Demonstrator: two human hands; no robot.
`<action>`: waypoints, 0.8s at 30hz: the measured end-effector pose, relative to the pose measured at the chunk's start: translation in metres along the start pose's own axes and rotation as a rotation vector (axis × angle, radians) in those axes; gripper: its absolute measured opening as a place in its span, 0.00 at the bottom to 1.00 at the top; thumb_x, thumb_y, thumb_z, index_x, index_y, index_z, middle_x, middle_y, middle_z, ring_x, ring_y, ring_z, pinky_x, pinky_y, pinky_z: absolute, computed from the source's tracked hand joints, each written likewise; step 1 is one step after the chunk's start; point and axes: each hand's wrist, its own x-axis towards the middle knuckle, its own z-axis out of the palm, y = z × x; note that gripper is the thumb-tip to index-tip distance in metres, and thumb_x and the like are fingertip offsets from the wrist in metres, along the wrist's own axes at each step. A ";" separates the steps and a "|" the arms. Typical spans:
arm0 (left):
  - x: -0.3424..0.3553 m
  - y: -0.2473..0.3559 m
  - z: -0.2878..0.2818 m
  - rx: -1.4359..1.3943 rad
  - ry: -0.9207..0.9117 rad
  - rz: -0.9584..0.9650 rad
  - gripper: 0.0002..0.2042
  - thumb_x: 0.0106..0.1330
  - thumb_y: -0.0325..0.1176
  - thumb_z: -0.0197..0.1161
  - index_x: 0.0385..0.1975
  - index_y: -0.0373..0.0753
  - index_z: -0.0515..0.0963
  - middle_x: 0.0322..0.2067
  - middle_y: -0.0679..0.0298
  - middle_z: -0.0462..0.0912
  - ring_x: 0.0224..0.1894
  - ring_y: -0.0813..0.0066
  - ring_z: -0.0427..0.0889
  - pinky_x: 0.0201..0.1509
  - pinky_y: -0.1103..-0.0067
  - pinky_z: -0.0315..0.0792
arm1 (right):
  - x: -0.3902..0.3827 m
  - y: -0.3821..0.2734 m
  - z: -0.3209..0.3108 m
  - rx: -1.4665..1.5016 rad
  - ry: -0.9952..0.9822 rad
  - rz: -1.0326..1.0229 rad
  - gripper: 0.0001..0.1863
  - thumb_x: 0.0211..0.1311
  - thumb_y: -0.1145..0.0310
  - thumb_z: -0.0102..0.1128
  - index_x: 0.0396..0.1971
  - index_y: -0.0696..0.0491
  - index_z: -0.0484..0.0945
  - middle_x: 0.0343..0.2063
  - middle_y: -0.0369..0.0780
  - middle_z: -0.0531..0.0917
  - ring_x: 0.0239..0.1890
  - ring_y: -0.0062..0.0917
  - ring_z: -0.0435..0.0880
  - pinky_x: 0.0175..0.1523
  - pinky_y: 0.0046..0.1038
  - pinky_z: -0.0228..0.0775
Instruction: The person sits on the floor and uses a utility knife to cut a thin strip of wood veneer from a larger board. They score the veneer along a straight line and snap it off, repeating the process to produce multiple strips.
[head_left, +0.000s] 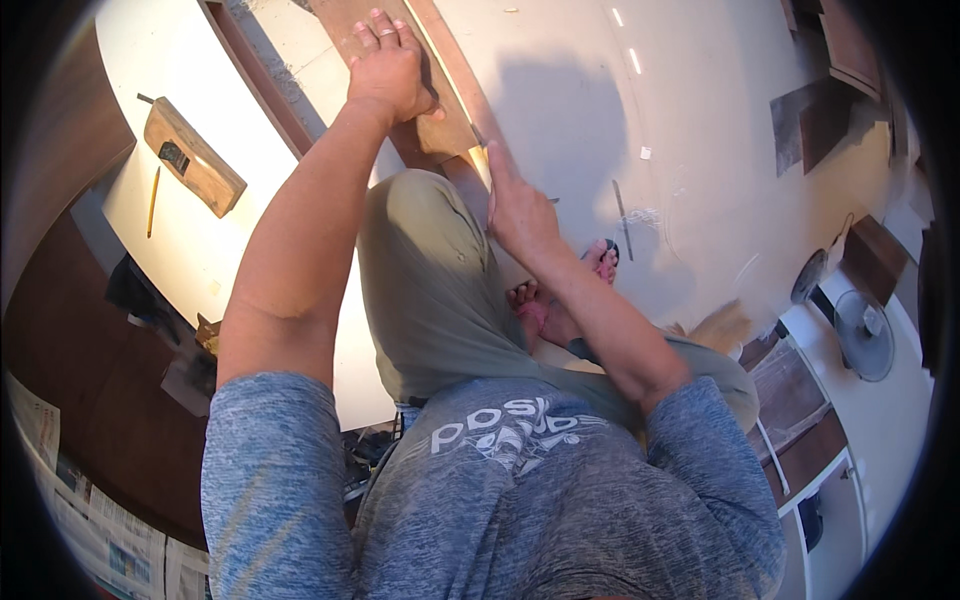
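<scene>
Wooden board [450,128] lies at the top of the view, in front of the person, and its near end is close to the bent knee [425,205]. The left hand [388,82] is laid on the board with the palm down; its fingers are spread and do not grip around anything. The right hand [522,215] is beside the near end of the board, with the forefinger stretched toward its edge and the other fingers folded. It is not possible to tell whether this hand grasps something. On the left, a wooden plane [205,172] and a yellow pencil [153,203] lie on a white panel [255,135], near each other but not touching. On the right, a thin dark strip [623,222] lies on the pale floor [700,215].
</scene>
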 end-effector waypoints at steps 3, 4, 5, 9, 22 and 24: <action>-0.002 0.000 -0.006 0.021 -0.024 -0.005 0.68 0.33 0.55 0.85 0.73 0.26 0.50 0.74 0.32 0.46 0.75 0.31 0.49 0.67 0.53 0.70 | -0.006 0.001 0.000 -0.039 0.010 -0.016 0.39 0.62 0.73 0.49 0.75 0.54 0.51 0.30 0.56 0.84 0.31 0.54 0.86 0.38 0.52 0.79; -0.002 0.001 -0.007 0.030 -0.025 -0.007 0.68 0.33 0.55 0.85 0.73 0.26 0.50 0.74 0.32 0.46 0.75 0.31 0.49 0.67 0.53 0.70 | -0.006 0.000 -0.003 -0.043 0.004 -0.009 0.39 0.63 0.73 0.48 0.75 0.54 0.51 0.30 0.56 0.84 0.31 0.54 0.86 0.38 0.52 0.79; -0.002 0.002 -0.007 0.039 -0.026 -0.009 0.68 0.33 0.55 0.85 0.73 0.26 0.50 0.74 0.33 0.45 0.75 0.32 0.49 0.67 0.53 0.70 | -0.006 -0.002 -0.005 -0.046 -0.002 -0.001 0.38 0.63 0.73 0.48 0.75 0.53 0.51 0.30 0.56 0.84 0.31 0.53 0.86 0.38 0.52 0.79; 0.002 0.002 -0.005 0.052 -0.034 -0.010 0.69 0.34 0.55 0.85 0.73 0.26 0.49 0.74 0.33 0.44 0.76 0.32 0.48 0.68 0.54 0.69 | -0.010 -0.004 -0.011 -0.077 -0.016 0.006 0.37 0.65 0.72 0.46 0.75 0.52 0.52 0.31 0.56 0.84 0.33 0.53 0.86 0.40 0.52 0.79; -0.002 0.001 -0.007 0.019 -0.056 -0.011 0.68 0.33 0.54 0.85 0.73 0.25 0.49 0.74 0.31 0.45 0.75 0.30 0.48 0.69 0.52 0.68 | -0.021 -0.003 -0.024 0.136 0.131 -0.018 0.32 0.69 0.67 0.49 0.72 0.51 0.58 0.28 0.56 0.83 0.32 0.56 0.83 0.42 0.53 0.75; 0.000 0.004 -0.012 0.029 -0.060 -0.009 0.68 0.33 0.54 0.85 0.73 0.24 0.50 0.73 0.31 0.45 0.75 0.29 0.49 0.69 0.52 0.68 | 0.003 -0.004 -0.028 0.108 0.145 -0.037 0.32 0.69 0.66 0.49 0.73 0.50 0.58 0.28 0.56 0.83 0.32 0.56 0.83 0.42 0.54 0.75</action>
